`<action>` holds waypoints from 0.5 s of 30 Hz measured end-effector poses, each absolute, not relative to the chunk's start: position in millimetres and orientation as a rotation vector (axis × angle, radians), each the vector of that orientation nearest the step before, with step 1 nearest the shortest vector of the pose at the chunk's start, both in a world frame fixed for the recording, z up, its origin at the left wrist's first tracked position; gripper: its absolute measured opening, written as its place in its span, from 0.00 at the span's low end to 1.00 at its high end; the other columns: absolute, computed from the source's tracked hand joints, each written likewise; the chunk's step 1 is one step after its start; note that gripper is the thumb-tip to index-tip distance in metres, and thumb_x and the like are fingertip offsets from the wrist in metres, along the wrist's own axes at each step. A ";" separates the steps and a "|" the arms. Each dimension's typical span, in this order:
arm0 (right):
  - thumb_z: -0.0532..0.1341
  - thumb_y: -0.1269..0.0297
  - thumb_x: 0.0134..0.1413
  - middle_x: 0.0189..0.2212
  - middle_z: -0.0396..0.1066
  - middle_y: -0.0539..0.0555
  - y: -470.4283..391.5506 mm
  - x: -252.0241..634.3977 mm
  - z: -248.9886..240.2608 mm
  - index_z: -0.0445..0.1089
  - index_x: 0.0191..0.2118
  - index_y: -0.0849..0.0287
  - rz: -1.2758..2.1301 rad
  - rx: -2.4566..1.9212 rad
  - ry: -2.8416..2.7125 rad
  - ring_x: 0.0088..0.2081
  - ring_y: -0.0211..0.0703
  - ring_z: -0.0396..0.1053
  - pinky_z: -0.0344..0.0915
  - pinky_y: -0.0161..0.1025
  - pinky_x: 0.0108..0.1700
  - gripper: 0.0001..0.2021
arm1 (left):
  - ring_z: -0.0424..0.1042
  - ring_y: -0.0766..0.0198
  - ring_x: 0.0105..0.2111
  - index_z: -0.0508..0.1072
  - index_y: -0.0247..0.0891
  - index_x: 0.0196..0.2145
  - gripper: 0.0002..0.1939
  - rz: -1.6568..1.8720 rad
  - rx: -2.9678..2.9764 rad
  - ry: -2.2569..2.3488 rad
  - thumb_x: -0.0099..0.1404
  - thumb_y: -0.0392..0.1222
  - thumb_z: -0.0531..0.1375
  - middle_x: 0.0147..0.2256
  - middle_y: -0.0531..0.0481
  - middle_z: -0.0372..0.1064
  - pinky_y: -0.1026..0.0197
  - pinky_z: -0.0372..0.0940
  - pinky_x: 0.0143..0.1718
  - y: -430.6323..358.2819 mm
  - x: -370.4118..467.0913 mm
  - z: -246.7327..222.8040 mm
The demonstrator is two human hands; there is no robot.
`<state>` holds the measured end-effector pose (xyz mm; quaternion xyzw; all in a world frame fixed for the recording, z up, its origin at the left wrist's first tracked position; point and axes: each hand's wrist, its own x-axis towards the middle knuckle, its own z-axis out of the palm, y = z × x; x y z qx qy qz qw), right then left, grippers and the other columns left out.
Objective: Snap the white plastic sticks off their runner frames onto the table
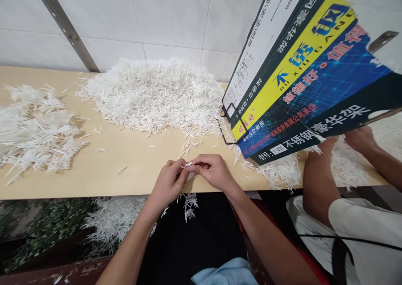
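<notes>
At the front edge of the tan table [103, 174], my left hand [169, 180] and my right hand [213, 171] meet fingertip to fingertip. Both pinch a small white plastic piece [189, 165] between them. More white bits hang just under the fingers, partly hidden. A large heap of white branched pieces [157, 94] lies behind my hands, against the wall. A few loose pieces are scattered between the heap and my fingers. White sprigs [190, 205] hang below the table edge, over dark cloth.
A second white pile [40, 130] lies at the left. A printed cardboard sheet [301, 80] in a black wire stand [230, 142] rises at the right. Beyond it show another person's arms [318, 180]. Below the left edge are green foliage [63, 222] and more white sprigs [116, 220].
</notes>
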<state>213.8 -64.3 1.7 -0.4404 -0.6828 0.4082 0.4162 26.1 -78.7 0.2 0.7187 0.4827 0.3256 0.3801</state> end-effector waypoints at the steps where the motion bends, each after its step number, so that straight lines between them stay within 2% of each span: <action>1: 0.70 0.56 0.59 0.31 0.79 0.54 -64.7 214.7 -0.2 0.81 0.33 0.57 1.034 -1.096 -1.664 0.32 0.45 0.73 0.66 0.39 0.34 0.10 | 0.65 0.59 0.30 0.64 0.42 0.29 0.16 0.831 1.888 1.238 0.74 0.49 0.53 0.22 0.54 0.65 0.60 0.58 0.36 -79.0 28.1 0.1; 3: 0.70 0.57 0.58 0.28 0.77 0.54 -64.1 217.9 -5.3 0.80 0.31 0.58 1.053 -1.091 -1.575 0.29 0.43 0.71 0.65 0.39 0.31 0.10 | 0.65 0.57 0.31 0.61 0.43 0.28 0.16 0.827 1.956 1.236 0.74 0.47 0.53 0.22 0.53 0.64 0.58 0.59 0.38 -79.3 30.8 -0.2; 7: 0.66 0.54 0.63 0.26 0.70 0.50 -56.6 225.7 -14.9 0.74 0.31 0.57 0.991 -1.082 -1.198 0.22 0.36 0.62 0.59 0.35 0.25 0.13 | 0.66 0.57 0.31 0.60 0.43 0.27 0.16 0.824 1.902 1.285 0.73 0.47 0.53 0.24 0.52 0.64 0.59 0.56 0.34 -79.5 28.4 -0.4; 9: 0.64 0.54 0.65 0.28 0.70 0.50 -53.7 225.8 -15.9 0.73 0.35 0.57 0.952 -1.114 -1.133 0.24 0.36 0.63 0.60 0.35 0.26 0.12 | 0.66 0.60 0.29 0.62 0.42 0.28 0.17 0.836 1.763 1.270 0.74 0.50 0.53 0.24 0.53 0.65 0.60 0.56 0.32 -79.5 24.8 0.4; 11: 0.64 0.57 0.65 0.36 0.76 0.54 -54.2 222.3 -12.6 0.75 0.46 0.56 0.906 -1.186 -1.306 0.31 0.40 0.71 0.66 0.36 0.31 0.09 | 0.67 0.62 0.27 0.65 0.42 0.32 0.16 0.866 1.589 1.188 0.75 0.53 0.53 0.25 0.55 0.68 0.62 0.57 0.32 -79.0 21.7 1.9; 12: 0.64 0.59 0.65 0.43 0.77 0.56 -55.7 219.8 -9.6 0.75 0.52 0.55 0.864 -1.220 -1.422 0.37 0.43 0.73 0.69 0.37 0.35 0.13 | 0.68 0.63 0.28 0.67 0.42 0.35 0.15 0.881 1.515 1.142 0.75 0.54 0.53 0.26 0.55 0.71 0.62 0.59 0.33 -78.5 20.5 2.6; 14: 0.62 0.61 0.67 0.55 0.74 0.58 -59.7 215.5 -2.7 0.71 0.61 0.52 0.785 -1.237 -1.599 0.46 0.46 0.74 0.70 0.38 0.40 0.19 | 0.72 0.62 0.31 0.69 0.42 0.39 0.14 0.903 1.427 1.077 0.74 0.54 0.56 0.31 0.53 0.76 0.63 0.62 0.35 -77.0 19.0 3.3; 15: 0.61 0.60 0.68 0.58 0.73 0.58 -61.6 214.2 0.5 0.70 0.63 0.52 0.786 -1.222 -1.658 0.48 0.46 0.74 0.70 0.38 0.41 0.20 | 0.74 0.62 0.33 0.70 0.41 0.40 0.13 0.906 1.407 1.062 0.73 0.54 0.58 0.33 0.52 0.77 0.63 0.63 0.37 -76.1 18.5 3.0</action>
